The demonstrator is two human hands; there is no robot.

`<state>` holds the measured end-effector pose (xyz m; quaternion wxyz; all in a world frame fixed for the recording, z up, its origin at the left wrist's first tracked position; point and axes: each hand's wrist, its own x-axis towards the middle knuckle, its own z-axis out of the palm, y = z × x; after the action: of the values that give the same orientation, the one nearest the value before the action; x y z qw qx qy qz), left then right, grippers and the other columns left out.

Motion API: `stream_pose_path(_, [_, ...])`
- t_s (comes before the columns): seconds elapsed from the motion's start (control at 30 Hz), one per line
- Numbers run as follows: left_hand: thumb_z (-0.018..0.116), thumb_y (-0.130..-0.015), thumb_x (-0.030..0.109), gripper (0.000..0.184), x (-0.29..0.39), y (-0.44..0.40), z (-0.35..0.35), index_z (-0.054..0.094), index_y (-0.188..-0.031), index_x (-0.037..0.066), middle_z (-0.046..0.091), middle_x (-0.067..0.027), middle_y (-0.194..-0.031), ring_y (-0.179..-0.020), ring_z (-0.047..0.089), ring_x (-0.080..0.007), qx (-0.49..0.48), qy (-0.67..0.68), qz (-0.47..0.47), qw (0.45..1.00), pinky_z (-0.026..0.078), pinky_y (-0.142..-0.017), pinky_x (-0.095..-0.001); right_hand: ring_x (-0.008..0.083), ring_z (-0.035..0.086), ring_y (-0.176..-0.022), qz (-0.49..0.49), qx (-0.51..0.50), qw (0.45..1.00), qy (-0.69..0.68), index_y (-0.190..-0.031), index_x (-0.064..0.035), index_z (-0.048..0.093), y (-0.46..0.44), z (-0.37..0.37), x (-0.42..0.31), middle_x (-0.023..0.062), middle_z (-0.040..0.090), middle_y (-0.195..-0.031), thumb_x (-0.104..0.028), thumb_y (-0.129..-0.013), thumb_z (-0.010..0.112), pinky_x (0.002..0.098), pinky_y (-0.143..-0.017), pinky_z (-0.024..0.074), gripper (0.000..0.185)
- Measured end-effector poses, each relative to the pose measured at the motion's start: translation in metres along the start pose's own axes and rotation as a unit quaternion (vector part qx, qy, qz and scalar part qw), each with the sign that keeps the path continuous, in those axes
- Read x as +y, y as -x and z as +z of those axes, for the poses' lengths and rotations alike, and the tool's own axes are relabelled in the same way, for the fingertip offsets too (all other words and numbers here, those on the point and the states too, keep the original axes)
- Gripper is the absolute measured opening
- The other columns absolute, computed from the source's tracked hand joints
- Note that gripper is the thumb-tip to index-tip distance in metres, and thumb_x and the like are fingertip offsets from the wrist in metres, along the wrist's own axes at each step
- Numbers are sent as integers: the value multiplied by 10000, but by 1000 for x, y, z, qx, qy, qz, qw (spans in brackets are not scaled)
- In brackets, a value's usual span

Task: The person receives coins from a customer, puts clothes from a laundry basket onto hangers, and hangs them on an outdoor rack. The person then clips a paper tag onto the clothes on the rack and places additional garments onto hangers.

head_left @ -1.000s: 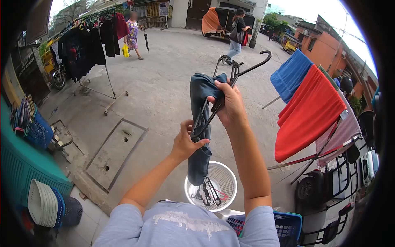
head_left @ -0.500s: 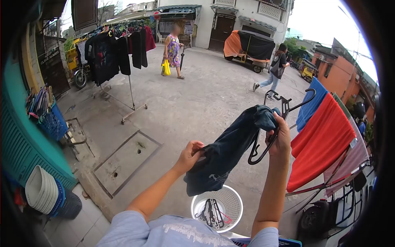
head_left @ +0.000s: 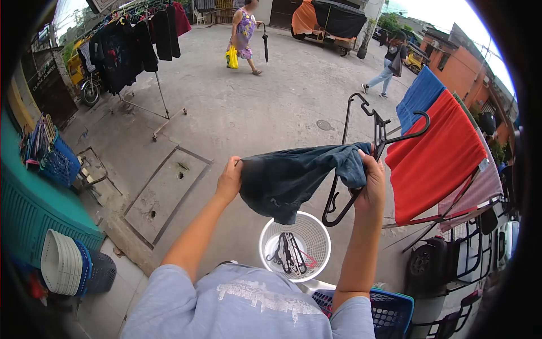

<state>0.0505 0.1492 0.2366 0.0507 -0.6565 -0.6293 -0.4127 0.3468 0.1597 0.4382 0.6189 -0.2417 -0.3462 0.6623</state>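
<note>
A dark blue-green garment (head_left: 288, 175) is stretched between my two hands; its exact kind I cannot make out. My left hand (head_left: 229, 179) is closed on its left end. Bunched cloth at the other end is in my right hand (head_left: 371, 183), together with a black plastic hanger (head_left: 375, 127). The hanger is tilted, its hook pointing right. Beneath the garment stands a white perforated basket (head_left: 323, 265) with several hangers (head_left: 291, 253) inside, mostly black, one reddish.
A rack of dark clothes (head_left: 121, 53) stands at the far left. Towels, one red (head_left: 432, 164) and one blue (head_left: 420, 99), hang at my right. Stacked white baskets (head_left: 59, 263) are at lower left, a blue basket (head_left: 395, 311) at lower right. Two people walk across the pavement.
My left hand has moved left and up, pulling the garment out nearly level. The view has tipped downward. Both walkers have moved on to the right.
</note>
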Motion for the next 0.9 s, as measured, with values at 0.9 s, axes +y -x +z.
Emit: stream_pose_path(0.9, [490,-759,29,164,-62,17,-69,501,-912,85,468,-77,-1193,-1051,512,-252,-206,-58,178,960,491,-758,-345,158,556,-610,-12,239,944,226,-942,19,581,29,-252,107,81,596,-764,-181,-805,560,278,-566,464,244])
